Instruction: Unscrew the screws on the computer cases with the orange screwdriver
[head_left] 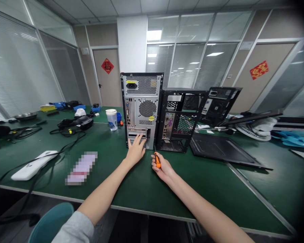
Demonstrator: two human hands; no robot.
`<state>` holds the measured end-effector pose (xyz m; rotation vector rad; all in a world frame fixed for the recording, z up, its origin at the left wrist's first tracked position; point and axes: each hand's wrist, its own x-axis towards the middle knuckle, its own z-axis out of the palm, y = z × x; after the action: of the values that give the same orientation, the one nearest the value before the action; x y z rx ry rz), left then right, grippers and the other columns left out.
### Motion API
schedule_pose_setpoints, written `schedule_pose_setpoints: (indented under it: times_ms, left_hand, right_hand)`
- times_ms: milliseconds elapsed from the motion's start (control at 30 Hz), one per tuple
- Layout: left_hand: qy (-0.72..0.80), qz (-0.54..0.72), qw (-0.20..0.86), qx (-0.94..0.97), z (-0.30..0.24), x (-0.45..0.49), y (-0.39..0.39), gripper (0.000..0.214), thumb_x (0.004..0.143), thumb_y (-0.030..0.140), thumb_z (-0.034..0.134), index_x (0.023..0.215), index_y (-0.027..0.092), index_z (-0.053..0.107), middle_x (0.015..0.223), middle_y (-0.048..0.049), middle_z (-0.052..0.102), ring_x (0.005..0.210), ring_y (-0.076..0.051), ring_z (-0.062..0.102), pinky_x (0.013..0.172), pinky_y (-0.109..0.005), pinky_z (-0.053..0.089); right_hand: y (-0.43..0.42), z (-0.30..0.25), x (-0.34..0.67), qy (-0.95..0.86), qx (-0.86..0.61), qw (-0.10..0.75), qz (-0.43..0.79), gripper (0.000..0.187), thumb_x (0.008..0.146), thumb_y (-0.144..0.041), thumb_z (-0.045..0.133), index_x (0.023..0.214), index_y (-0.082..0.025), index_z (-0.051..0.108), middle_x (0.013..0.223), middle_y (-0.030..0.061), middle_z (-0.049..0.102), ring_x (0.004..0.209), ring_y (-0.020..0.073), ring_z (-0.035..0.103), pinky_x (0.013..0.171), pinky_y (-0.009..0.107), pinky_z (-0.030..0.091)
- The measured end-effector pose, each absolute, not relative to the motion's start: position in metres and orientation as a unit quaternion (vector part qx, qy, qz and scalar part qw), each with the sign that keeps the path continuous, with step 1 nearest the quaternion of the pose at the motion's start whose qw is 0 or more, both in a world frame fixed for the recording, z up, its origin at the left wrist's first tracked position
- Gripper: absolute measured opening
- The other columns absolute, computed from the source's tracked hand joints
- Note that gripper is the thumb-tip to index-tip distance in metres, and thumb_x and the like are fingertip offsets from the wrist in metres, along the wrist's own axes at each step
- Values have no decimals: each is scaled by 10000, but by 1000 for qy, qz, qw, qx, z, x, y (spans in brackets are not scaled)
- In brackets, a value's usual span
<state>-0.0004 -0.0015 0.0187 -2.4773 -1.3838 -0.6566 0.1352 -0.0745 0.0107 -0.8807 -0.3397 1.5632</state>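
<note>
While my right hand [163, 168] grips the orange-handled screwdriver [157, 160] just in front of the silver computer case [141, 109], my left hand [136, 149] lies flat, fingers spread, against the expansion slots low on the case's rear panel. I judge it best to keep that palm braced so the case cannot slide on the green table [147, 189], and to seat the tip squarely before turning. Beside the case to its right stands a stripped black chassis [181, 119]; a white jar [111, 119] sits to the case's left.

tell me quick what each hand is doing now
Left hand: open, flat against the computer case.
Right hand: closed on an orange screwdriver.
</note>
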Motion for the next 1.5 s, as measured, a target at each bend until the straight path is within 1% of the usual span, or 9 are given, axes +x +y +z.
schedule_pose_setpoints:
  times_ms: [67,200,333,533,800,1000,1167,1367,1500]
  left_hand:
    - [-472,-225,114,-845,19,0,-1,456,874,199,485,1327,218,445,1539,-92,245,1424,-257,217,1076,-671,216]
    - [-471,-227,115,-844,19,0,-2,453,873,205,484,1324,223,446,1537,-83,253,1423,-259,222,1073,-673,224]
    - [-472,-226,116,-844,20,0,-2,453,872,203,487,1323,220,448,1535,-87,256,1421,-259,227,1074,-669,227]
    - [-473,-224,120,-844,18,0,-1,451,876,210,487,1324,220,444,1539,-82,248,1424,-260,216,1072,-672,225]
    - [-474,-224,117,-844,20,0,-3,449,875,204,480,1323,210,448,1534,-84,259,1424,-259,219,1068,-673,236]
    - [-470,-227,119,-845,18,-1,-2,452,875,205,478,1326,211,447,1539,-85,246,1426,-263,210,1067,-675,234]
    - [-470,-229,118,-844,17,-1,-1,453,872,203,482,1323,220,453,1539,-88,245,1427,-261,210,1078,-664,224]
    - [-470,-227,121,-844,17,0,0,447,876,207,473,1323,215,449,1540,-84,243,1426,-258,212,1073,-666,234]
    - [-471,-227,122,-844,17,0,0,451,872,205,481,1322,212,450,1538,-85,250,1425,-258,216,1074,-663,238]
  right_hand:
    - [-73,9,135,-159,-397,613,665,219,852,-264,590,686,-129,543,484,0,523,365,55,422,301,136,256]
    - [-72,9,136,-188,-408,615,648,270,770,-255,692,627,-150,488,484,0,545,369,61,451,305,145,268]
    - [-74,12,139,-211,-422,607,639,296,732,-253,725,625,-162,465,488,-9,555,364,70,470,299,150,280]
    - [-74,13,141,-228,-449,615,607,296,750,-232,696,610,-171,442,474,-24,548,338,75,468,279,153,286]
    - [-73,12,139,-216,-451,628,596,299,706,-253,745,591,-151,488,450,-25,525,335,74,474,275,149,309]
    - [-72,12,139,-207,-448,632,597,272,724,-236,731,580,-130,525,438,-11,533,337,77,487,279,146,332]
    - [-70,11,139,-201,-446,639,593,272,691,-247,766,585,-116,551,442,-3,547,340,84,507,273,144,339]
    - [-71,13,139,-189,-457,637,592,231,761,-201,700,597,-97,574,456,9,561,362,107,556,280,151,367]
    - [-73,15,138,-188,-456,633,597,224,765,-194,698,601,-95,582,464,15,573,385,120,587,300,153,393]
